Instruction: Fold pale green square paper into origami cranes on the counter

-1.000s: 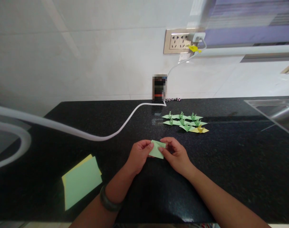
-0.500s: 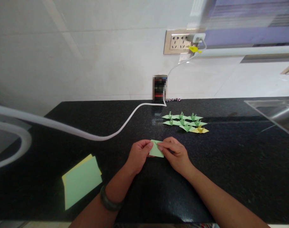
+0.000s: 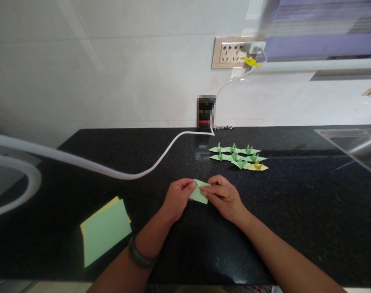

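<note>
A small folded piece of light green paper (image 3: 198, 195) is held between both hands above the black countertop. My left hand (image 3: 180, 197) pinches its left edge, thumb on top. From the other side my right hand (image 3: 224, 196) grips the paper, its fingers lying over the upper right part along a crease. Beyond the hands, several green paper cranes (image 3: 234, 156) stand in rows, with one yellow paper crane (image 3: 257, 166) at the front right. To the left lies a stack of green and yellow paper sheets (image 3: 108, 232).
A thick white cable (image 3: 127, 176) curves across the left of the countertop (image 3: 161, 252) to a pixelated phone-like device (image 3: 206, 112) leaning on the wall. Above is a wall socket (image 3: 228, 53) with a plugged-in charger. A metal sink (image 3: 359, 146) is at the right.
The green paper has turned slightly in my hands, and a fold now shows more clearly at its top. My right fingers have moved a little to the left over it.
</note>
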A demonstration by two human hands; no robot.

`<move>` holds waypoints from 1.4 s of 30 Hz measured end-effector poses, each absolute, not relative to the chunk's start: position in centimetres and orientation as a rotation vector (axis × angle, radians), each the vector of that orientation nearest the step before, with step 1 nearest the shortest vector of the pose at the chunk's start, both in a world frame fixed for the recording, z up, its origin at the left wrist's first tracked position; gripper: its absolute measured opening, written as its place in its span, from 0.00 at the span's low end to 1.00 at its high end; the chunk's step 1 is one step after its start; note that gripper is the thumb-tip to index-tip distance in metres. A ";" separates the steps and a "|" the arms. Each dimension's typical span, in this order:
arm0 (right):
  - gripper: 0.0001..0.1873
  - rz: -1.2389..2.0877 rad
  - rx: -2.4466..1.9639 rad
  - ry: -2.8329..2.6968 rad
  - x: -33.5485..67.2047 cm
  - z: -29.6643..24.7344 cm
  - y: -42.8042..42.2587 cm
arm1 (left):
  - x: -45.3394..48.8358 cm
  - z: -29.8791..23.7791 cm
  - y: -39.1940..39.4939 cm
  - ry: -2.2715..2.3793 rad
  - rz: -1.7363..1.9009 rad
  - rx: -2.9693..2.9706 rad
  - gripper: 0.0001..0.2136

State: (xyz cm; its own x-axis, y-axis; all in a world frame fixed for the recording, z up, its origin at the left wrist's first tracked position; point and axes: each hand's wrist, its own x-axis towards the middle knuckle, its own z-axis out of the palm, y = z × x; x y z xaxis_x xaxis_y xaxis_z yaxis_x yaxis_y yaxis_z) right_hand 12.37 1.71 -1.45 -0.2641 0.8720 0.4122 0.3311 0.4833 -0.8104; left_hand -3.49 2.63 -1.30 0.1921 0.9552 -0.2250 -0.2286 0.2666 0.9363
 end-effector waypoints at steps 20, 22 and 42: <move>0.06 0.801 -1.007 -1.910 12.2 -0.8 1.5 | -3.1 -1.6 2.5 1.103 0.996 0.953 0.12; 0.07 0.856 -1.070 -1.808 12.0 -1.1 1.6 | -3.2 -1.6 2.5 1.135 1.016 0.999 0.12; 0.04 1.216 -1.271 -1.656 11.7 -2.8 1.8 | -3.2 -1.7 2.4 1.223 1.085 1.144 0.11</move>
